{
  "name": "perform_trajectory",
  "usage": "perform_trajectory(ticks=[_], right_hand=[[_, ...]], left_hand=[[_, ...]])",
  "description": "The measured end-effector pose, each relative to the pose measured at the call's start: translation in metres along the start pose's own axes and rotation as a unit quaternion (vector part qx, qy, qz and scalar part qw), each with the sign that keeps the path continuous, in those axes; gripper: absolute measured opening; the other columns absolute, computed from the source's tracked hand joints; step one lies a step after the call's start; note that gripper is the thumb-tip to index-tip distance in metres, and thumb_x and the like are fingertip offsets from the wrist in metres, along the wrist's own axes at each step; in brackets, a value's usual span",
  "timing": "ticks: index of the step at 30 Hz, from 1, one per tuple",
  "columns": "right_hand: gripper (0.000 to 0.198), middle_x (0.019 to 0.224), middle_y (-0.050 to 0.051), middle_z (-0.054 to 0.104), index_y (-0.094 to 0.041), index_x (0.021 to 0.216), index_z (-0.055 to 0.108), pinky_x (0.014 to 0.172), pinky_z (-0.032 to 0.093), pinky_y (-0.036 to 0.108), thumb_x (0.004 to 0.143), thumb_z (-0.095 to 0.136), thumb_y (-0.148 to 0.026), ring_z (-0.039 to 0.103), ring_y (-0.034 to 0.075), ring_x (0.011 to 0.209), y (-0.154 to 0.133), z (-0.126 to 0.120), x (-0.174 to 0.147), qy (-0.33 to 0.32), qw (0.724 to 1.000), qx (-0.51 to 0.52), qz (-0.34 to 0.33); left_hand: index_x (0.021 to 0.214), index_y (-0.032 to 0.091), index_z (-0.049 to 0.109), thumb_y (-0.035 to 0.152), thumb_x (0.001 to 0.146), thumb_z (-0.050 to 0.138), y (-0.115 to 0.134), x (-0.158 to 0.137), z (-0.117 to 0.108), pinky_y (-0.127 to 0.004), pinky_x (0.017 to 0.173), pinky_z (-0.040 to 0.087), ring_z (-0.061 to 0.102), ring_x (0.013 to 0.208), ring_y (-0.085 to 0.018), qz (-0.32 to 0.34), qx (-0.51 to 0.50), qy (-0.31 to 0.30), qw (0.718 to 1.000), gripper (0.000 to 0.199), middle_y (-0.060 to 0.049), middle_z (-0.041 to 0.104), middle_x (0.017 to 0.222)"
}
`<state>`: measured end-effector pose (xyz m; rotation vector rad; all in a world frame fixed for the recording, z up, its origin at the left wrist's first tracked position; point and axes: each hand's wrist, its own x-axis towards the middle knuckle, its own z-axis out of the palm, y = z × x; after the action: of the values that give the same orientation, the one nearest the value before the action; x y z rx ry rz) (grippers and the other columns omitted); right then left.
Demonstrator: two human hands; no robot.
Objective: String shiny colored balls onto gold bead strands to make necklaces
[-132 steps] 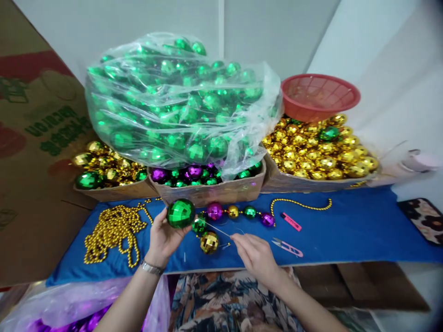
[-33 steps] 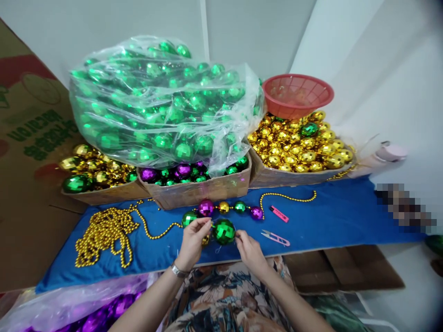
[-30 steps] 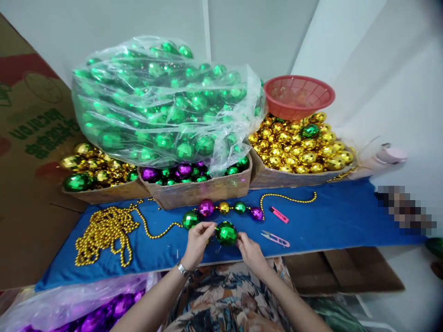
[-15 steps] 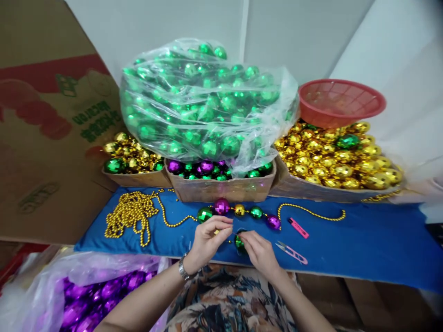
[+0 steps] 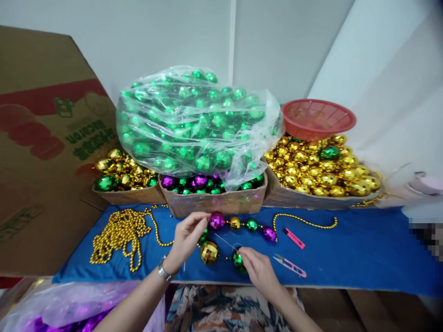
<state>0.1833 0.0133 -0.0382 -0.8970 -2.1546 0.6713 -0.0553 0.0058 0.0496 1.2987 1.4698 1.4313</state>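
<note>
My right hand [image 5: 258, 267] pinches a thin needle [image 5: 225, 242] that points up and left, with a loop of fine thread by its fingertips. Just under those fingers lies a large green faceted bead [image 5: 238, 260]. My left hand [image 5: 188, 237] has thumb and fingers closed beside a purple bead [image 5: 217, 221]; what they hold, if anything, is too small to make out. Its fingers partly cover another green bead [image 5: 203, 236]. Between the hands rests a big gold bead [image 5: 209, 252]. A strung row continues right with a small gold bead [image 5: 235, 223], a green bead [image 5: 251, 224] and a purple bead [image 5: 269, 234].
Pink thread snips [image 5: 290, 266] and a pink cutter [image 5: 294, 238] lie right on the blue cloth [image 5: 360, 249]. A gold bead chain [image 5: 119, 235] is heaped left. Behind stand bead boxes [image 5: 214, 203], a bag of green beads [image 5: 197, 124] and a red basket [image 5: 318, 117].
My left hand has moved left and up, away from the right hand, uncovering the big gold bead. My right hand stays by the green bead. The camera view has shifted.
</note>
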Motion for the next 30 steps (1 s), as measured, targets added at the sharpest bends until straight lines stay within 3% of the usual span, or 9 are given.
perform_trajectory(ticks=[4, 12, 15, 17, 20, 22, 24, 27, 30], right_hand=[[0.023, 0.089, 0.003, 0.069, -0.022, 0.099, 0.058, 0.07, 0.051, 0.023, 0.101, 0.035, -0.023, 0.067, 0.015, 0.078, -0.008, -0.005, -0.002, 0.005, 0.999, 0.032, 0.023], [0.022, 0.094, 0.004, 0.069, -0.022, 0.105, 0.058, 0.074, 0.051, 0.022, 0.1, 0.037, -0.021, 0.066, 0.014, 0.084, -0.025, -0.031, 0.005, 0.069, 0.995, 0.051, 0.06], [0.023, 0.083, 0.003, 0.068, -0.02, 0.101, 0.06, 0.068, 0.051, 0.021, 0.1, 0.037, -0.022, 0.066, 0.013, 0.073, -0.022, -0.04, -0.002, 0.071, 0.995, 0.037, 0.052], [0.024, 0.078, 0.002, 0.067, -0.02, 0.102, 0.061, 0.064, 0.051, 0.022, 0.099, 0.037, -0.023, 0.064, 0.013, 0.067, -0.017, -0.045, -0.013, 0.073, 0.996, 0.02, 0.046], [0.023, 0.078, 0.002, 0.067, -0.019, 0.104, 0.061, 0.064, 0.051, 0.023, 0.098, 0.039, -0.024, 0.063, 0.013, 0.065, -0.007, -0.047, -0.033, 0.057, 0.996, -0.001, 0.063], [0.022, 0.082, 0.003, 0.068, -0.018, 0.105, 0.061, 0.066, 0.051, 0.024, 0.098, 0.042, -0.024, 0.064, 0.014, 0.066, 0.002, -0.043, -0.044, 0.041, 0.996, -0.012, 0.084], [0.021, 0.085, 0.004, 0.069, -0.018, 0.105, 0.062, 0.065, 0.051, 0.024, 0.097, 0.044, -0.024, 0.064, 0.013, 0.065, 0.008, -0.036, -0.05, 0.029, 0.995, -0.018, 0.094], [0.02, 0.084, 0.004, 0.069, -0.018, 0.106, 0.063, 0.065, 0.051, 0.023, 0.096, 0.046, -0.024, 0.064, 0.013, 0.064, 0.009, -0.028, -0.052, 0.002, 0.997, -0.025, 0.069], [0.019, 0.078, 0.002, 0.069, -0.018, 0.105, 0.064, 0.066, 0.051, 0.024, 0.096, 0.047, -0.022, 0.064, 0.013, 0.064, 0.003, -0.025, -0.046, -0.013, 0.999, -0.038, 0.031]], left_hand=[[0.096, 0.017, 0.071, 0.036, 0.083, 0.065, -0.001, 0.025, -0.004, -0.024, 0.073, 0.05, 0.064, 0.082, -0.017, 0.015, 0.044, 0.008, 0.999, 0.024, -0.006, 0.072, 0.091], [0.096, 0.018, 0.069, 0.038, 0.086, 0.06, 0.001, 0.031, 0.02, -0.023, 0.071, 0.05, 0.064, 0.082, -0.017, 0.078, 0.108, -0.073, 0.988, 0.025, -0.006, 0.071, 0.094], [0.094, 0.018, 0.069, 0.041, 0.087, 0.055, -0.008, 0.028, -0.002, -0.023, 0.067, 0.047, 0.063, 0.077, -0.017, 0.076, 0.218, -0.081, 0.97, 0.028, -0.006, 0.071, 0.088], [0.088, 0.017, 0.07, 0.042, 0.087, 0.051, -0.023, 0.017, -0.037, -0.024, 0.063, 0.043, 0.061, 0.066, -0.016, 0.02, 0.347, -0.134, 0.928, 0.031, -0.004, 0.069, 0.075], [0.062, 0.017, 0.066, 0.038, 0.08, 0.055, -0.055, -0.026, -0.112, -0.024, 0.057, 0.037, 0.054, 0.056, -0.015, -0.166, 0.469, -0.322, 0.806, 0.03, -0.003, 0.063, 0.058], [0.052, 0.017, 0.061, 0.031, 0.073, 0.061, -0.075, -0.073, -0.159, -0.024, 0.055, 0.036, 0.053, 0.053, -0.014, -0.278, 0.452, -0.356, 0.769, 0.025, -0.001, 0.06, 0.052], [0.05, 0.017, 0.06, 0.026, 0.071, 0.063, -0.094, -0.124, -0.189, -0.023, 0.055, 0.038, 0.055, 0.053, -0.014, -0.364, 0.436, -0.343, 0.748, 0.023, -0.001, 0.059, 0.051], [0.069, 0.015, 0.065, 0.028, 0.08, 0.063, -0.125, -0.187, -0.2, -0.027, 0.065, 0.047, 0.06, 0.065, -0.015, -0.441, 0.453, -0.282, 0.722, 0.018, -0.002, 0.065, 0.068], [0.1, 0.013, 0.063, 0.035, 0.09, 0.058, -0.159, -0.22, -0.184, -0.036, 0.078, 0.052, 0.063, 0.084, -0.017, -0.47, 0.479, -0.211, 0.711, 0.025, -0.006, 0.065, 0.097]])
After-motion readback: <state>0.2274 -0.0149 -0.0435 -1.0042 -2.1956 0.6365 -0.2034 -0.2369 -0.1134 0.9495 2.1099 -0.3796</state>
